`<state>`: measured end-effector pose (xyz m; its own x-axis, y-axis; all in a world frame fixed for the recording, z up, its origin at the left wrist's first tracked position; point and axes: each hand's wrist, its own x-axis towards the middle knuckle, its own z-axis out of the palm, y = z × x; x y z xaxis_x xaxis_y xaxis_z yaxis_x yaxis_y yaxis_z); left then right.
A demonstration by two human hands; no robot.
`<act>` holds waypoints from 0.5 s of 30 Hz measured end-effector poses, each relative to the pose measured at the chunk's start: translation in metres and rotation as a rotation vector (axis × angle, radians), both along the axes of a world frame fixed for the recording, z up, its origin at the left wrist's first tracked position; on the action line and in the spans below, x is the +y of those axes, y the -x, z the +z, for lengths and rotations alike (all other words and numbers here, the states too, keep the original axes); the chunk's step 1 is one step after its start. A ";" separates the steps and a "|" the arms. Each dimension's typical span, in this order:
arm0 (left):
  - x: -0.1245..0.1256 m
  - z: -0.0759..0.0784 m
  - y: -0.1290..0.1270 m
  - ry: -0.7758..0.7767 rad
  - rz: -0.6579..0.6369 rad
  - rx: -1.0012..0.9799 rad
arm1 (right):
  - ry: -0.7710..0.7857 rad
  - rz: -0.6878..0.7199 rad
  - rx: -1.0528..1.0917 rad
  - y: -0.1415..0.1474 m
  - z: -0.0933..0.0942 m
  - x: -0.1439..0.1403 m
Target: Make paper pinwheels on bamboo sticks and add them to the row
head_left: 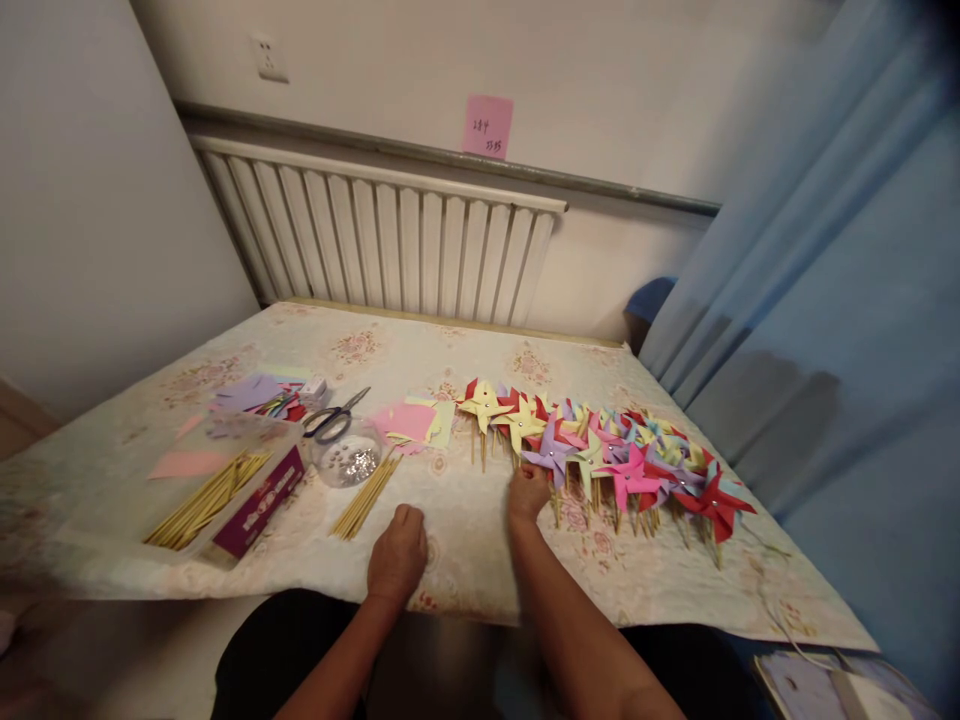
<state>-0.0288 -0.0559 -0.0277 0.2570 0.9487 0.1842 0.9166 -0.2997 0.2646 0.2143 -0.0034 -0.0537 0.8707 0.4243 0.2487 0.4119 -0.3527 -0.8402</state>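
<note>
Purple folded-paper pinwheel on a thin bamboo stick (550, 455), near the front edge of the floral-clothed surface (480, 560), at the left end of a long row of stiff red, pink, yellow and green paper pinwheels (637, 455). Right hand (529, 492) touching its stick, fingers curled, grip impossible to tell. Left hand (397, 555) fisted, resting empty on the cloth. Likely step: laying a finished pinwheel into the row; next, fresh material. Further left: loose bamboo sticks (365, 500), round clear dish of shiny pins (349, 462), scissors (335, 417).

Looking forward and down from head height, sitting close over the table's (465, 560) near edge, facing the radiator (375, 240) wall.
</note>
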 end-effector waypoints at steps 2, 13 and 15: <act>0.000 0.000 0.000 0.009 0.004 0.005 | 0.001 -0.010 -0.011 -0.001 -0.001 0.001; 0.000 -0.001 -0.001 -0.010 0.004 0.024 | -0.009 -0.033 -0.073 -0.002 -0.010 0.007; 0.000 -0.001 -0.001 -0.010 0.007 0.025 | -0.012 -0.039 -0.079 -0.002 -0.011 0.008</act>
<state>-0.0279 -0.0563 -0.0285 0.2555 0.9485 0.1872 0.9249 -0.2961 0.2384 0.2162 0.0047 -0.0647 0.8640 0.3874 0.3217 0.4630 -0.3598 -0.8101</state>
